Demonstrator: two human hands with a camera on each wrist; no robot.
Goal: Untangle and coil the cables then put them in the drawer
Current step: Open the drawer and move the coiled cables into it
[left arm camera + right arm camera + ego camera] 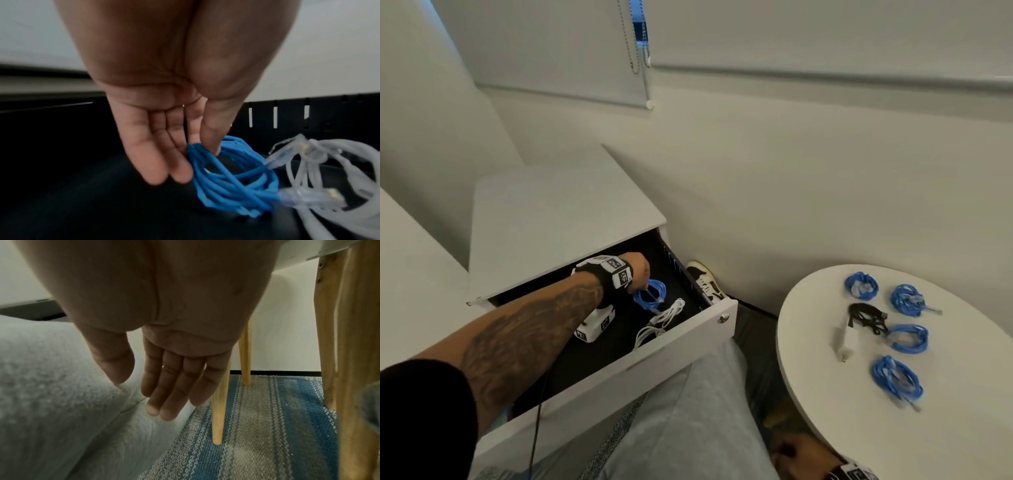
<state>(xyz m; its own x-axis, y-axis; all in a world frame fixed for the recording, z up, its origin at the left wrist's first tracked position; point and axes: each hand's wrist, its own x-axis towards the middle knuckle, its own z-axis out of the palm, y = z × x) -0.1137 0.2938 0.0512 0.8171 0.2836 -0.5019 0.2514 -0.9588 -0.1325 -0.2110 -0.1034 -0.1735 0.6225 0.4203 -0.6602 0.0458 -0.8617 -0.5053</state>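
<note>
In the head view, the left hand is reached into the open drawer and a blue coil is held just above the black floor, beside a white cable already lying there. Four more blue coils and a black cable with a white charger wait on the round worktop. If the coil is released from this height, it may spring open.

In the left wrist view, the blue coil is pinched between thumb and forefinger; the other fingers are straight and pressed together. Its clear plugs lie against the white cable — these may hook together, so the tangle could come back.

In the right wrist view, the right hand hangs empty by the grey trouser leg, fingers relaxed and close together — no support is given by it.
</note>
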